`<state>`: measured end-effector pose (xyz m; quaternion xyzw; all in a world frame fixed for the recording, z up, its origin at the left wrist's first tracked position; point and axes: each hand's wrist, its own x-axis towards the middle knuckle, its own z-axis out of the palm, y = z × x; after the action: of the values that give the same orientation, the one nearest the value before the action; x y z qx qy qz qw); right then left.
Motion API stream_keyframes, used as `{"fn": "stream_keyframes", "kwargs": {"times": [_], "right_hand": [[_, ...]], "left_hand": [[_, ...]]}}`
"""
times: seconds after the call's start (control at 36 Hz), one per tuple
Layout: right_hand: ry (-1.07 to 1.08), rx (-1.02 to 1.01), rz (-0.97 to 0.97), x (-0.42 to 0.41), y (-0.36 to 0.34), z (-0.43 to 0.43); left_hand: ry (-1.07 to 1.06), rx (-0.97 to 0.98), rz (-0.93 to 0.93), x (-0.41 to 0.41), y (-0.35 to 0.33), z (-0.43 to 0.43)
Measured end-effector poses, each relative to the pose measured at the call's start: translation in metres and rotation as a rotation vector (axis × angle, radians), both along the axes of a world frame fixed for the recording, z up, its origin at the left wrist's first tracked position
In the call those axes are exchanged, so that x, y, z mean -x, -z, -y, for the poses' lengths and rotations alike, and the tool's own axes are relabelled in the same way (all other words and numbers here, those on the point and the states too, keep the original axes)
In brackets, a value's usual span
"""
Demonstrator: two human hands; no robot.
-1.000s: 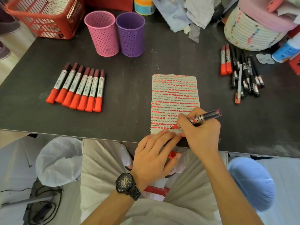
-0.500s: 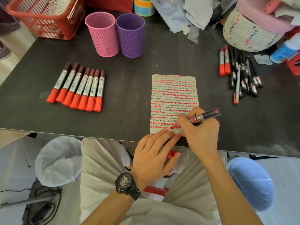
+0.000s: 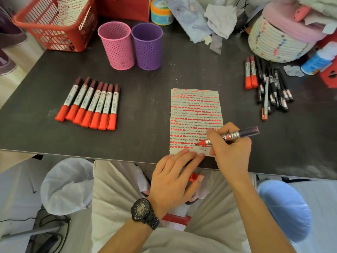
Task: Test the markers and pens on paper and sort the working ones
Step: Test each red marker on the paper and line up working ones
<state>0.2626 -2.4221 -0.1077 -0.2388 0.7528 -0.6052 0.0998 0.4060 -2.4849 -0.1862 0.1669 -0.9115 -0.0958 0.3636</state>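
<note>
A sheet of paper [image 3: 195,110] covered in rows of red marks lies near the table's front edge. My right hand [image 3: 231,148] grips an uncapped red marker [image 3: 237,135], its tip touching the paper's lower right part. My left hand [image 3: 173,179] presses straight fingers on the paper's bottom edge and pinches the marker's red cap [image 3: 193,177] under the thumb. Several capped red markers [image 3: 89,105] lie in a row on the left. A mixed pile of pens and two red markers [image 3: 269,86] lies on the right.
A pink mesh cup [image 3: 116,45] and a purple mesh cup [image 3: 147,46] stand at the back centre. A red basket [image 3: 54,24] sits back left, a woven basket [image 3: 279,41] back right with clutter and a glue bottle [image 3: 317,59]. The dark table [image 3: 145,125] ends just below the paper.
The marker tip has shifted slightly along the bottom rows of the paper. My left hand stays on the paper's lower edge.
</note>
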Motion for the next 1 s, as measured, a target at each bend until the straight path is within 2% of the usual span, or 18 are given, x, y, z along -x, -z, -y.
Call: {"fn": "stream_keyframes", "kwargs": {"times": [0.14, 0.36, 0.58, 0.67, 0.75, 0.83, 0.92, 1.0], "right_hand": [[0.017, 0.051, 0.023, -0.004, -0.004, 0.0], [-0.014, 0.245, 0.073, -0.023, -0.019, -0.012], [-0.189, 0.434, 0.44, -0.04, -0.012, -0.059], [-0.164, 0.457, 0.518, -0.052, -0.006, -0.075], [-0.092, 0.453, 0.675, -0.063, 0.0, -0.088], [-0.026, 0.397, 0.809, -0.074, 0.007, -0.095], [0.058, 0.292, 0.862, -0.082, 0.015, -0.098], [0.098, 0.145, 0.855, -0.088, 0.023, -0.099]], "left_hand": [[0.029, -0.017, 0.014, -0.001, -0.002, 0.0], [0.09, -0.108, 0.006, -0.004, -0.006, 0.001], [0.158, -0.174, -0.065, -0.012, -0.013, 0.0], [0.18, -0.194, -0.098, -0.022, -0.017, -0.002], [0.168, -0.229, -0.094, -0.04, -0.017, -0.01], [0.158, -0.364, 0.035, -0.062, -0.014, -0.022], [0.058, -0.654, 0.228, -0.079, -0.012, -0.033], [0.027, -0.902, 0.263, -0.092, 0.002, -0.039]]}}
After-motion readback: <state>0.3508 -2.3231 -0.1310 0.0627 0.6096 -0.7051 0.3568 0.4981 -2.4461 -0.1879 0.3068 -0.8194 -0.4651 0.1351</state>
